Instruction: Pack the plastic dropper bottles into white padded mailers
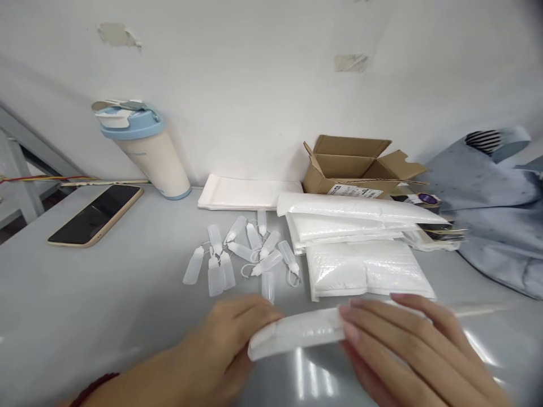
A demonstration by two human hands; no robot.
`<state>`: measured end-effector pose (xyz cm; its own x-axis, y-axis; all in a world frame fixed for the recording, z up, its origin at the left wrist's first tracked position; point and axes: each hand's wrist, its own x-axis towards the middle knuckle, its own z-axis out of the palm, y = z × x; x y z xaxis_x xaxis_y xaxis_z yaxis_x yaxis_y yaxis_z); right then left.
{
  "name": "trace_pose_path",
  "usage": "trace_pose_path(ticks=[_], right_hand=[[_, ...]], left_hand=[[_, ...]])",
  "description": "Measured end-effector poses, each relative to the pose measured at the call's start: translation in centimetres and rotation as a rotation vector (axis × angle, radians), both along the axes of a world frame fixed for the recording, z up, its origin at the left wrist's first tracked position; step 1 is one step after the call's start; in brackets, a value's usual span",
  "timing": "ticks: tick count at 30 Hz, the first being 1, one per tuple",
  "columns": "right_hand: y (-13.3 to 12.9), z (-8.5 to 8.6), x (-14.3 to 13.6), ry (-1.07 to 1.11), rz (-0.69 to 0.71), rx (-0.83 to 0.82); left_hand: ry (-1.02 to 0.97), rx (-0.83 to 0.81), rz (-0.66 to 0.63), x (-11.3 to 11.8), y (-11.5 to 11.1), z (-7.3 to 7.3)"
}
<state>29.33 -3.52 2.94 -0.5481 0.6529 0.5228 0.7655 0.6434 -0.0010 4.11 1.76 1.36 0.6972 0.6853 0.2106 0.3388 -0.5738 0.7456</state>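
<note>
A white padded envelope point(303, 330) is held above the table's front part. At its left end, my left hand point(233, 339) has its fingers wrapped round the edge. Over the right part lies my right hand point(411, 345), its fingers together and pressing on the envelope, with the thumb hidden. Just beyond my hands, several small translucent plastic bottles point(215, 274) with caps on thin loops are scattered on the grey table point(139, 282). To their right, filled white padded envelopes point(369, 268) are piled. Flat white envelopes point(250, 193) are stacked by the wall.
An open cardboard box point(352, 169) stands behind the padded envelopes. At the back left is a tumbler point(148, 152) with a blue lid, beside a dark phone point(99, 215). Grey-blue cloth point(496, 209) hangs over the right side, near some small packages point(441, 232).
</note>
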Motion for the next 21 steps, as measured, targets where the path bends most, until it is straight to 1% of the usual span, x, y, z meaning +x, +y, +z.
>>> trace_pose_path(ticks=[2, 3, 5, 7, 8, 10, 12, 14, 15, 18, 21], right_hand=[[1.1, 0.5, 0.9, -0.008, -0.021, 0.106], [1.8, 0.7, 1.4, 0.005, -0.071, 0.124], [3.2, 0.9, 2.5, 0.064, -0.187, 0.158], [4.4, 0.8, 3.7, 0.071, -0.285, 0.192], [5.0, 0.6, 4.4, 0.064, -0.329, 0.192], [5.8, 0.3, 5.7, 0.032, -0.366, 0.128], [6.1, 0.2, 6.7, 0.008, -0.282, -0.095], [6.1, 0.0, 7.2, -0.015, -0.216, -0.3], [6.0, -0.1, 7.3, -0.031, -0.208, -0.37], [5.6, -0.4, 7.1, -0.086, -0.249, -0.444], [5.5, -0.7, 6.9, -0.117, -0.276, -0.477]], left_hand=[[0.037, -0.178, 0.067, 1.3, 0.9, 0.6], [0.05, -0.279, 0.093, 2.1, 1.5, 0.9], [0.016, -0.511, 0.063, 4.1, 2.8, 1.1], [-0.069, -0.704, 0.056, 6.0, 4.2, 0.8], [-0.116, -0.774, 0.08, 6.9, 4.7, 0.6], [-0.17, -0.889, 0.141, 8.3, 5.4, -0.1], [-0.187, -0.942, 0.182, 8.9, 5.6, -0.7], [-0.189, -0.96, 0.21, 8.7, 5.5, -0.9], [-0.189, -0.963, 0.228, 8.5, 5.3, -0.9], [-0.157, -0.937, 0.279, 7.7, 4.9, -0.4], [-0.077, -0.886, 0.257, 7.4, 4.8, 0.2]])
